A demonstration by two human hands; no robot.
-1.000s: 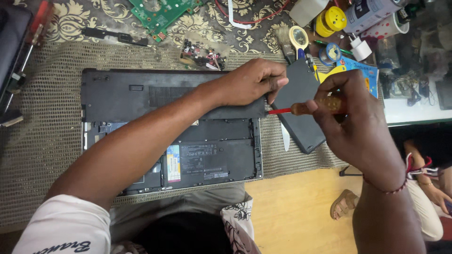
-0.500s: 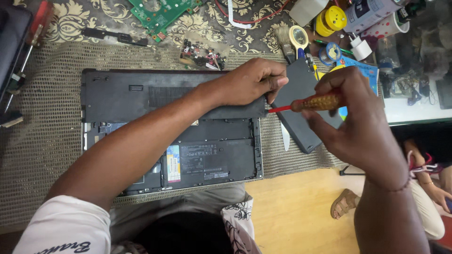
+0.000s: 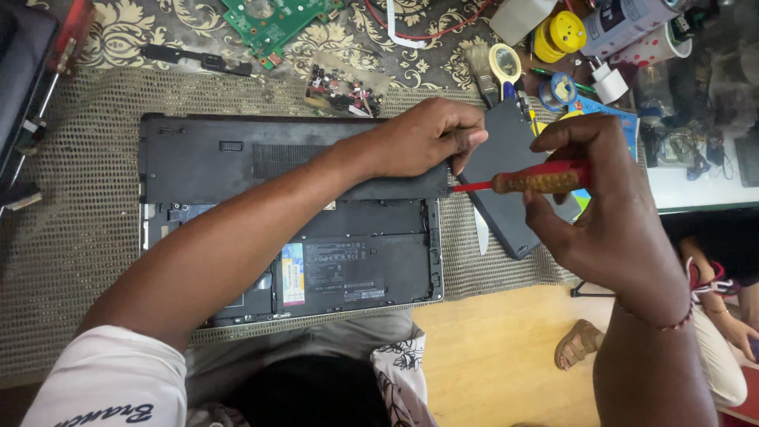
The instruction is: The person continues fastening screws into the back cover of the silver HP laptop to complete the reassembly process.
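A black laptop (image 3: 237, 166) lies upside down on a mesh mat, its lower bay uncovered. My left hand (image 3: 423, 138) presses on the laptop's right rear corner, fingers curled at the edge. My right hand (image 3: 605, 202) grips a screwdriver (image 3: 538, 182) with an amber and red handle. It lies level, its red shaft pointing left to the corner under my left fingers. A flat black panel (image 3: 506, 178) rests just right of the laptop, partly under the screwdriver.
A green circuit board (image 3: 273, 20), a small brush, tape rolls (image 3: 506, 59), a yellow spool (image 3: 557, 32) and cables crowd the back of the patterned cloth. A small blade (image 3: 482, 229) lies on the mat. Another person's sandalled foot (image 3: 581, 344) and arm show lower right.
My right hand has shifted its hold on the screwdriver handle, fingers moving round it, and sits a little higher. My left hand and the laptop stay where they were.
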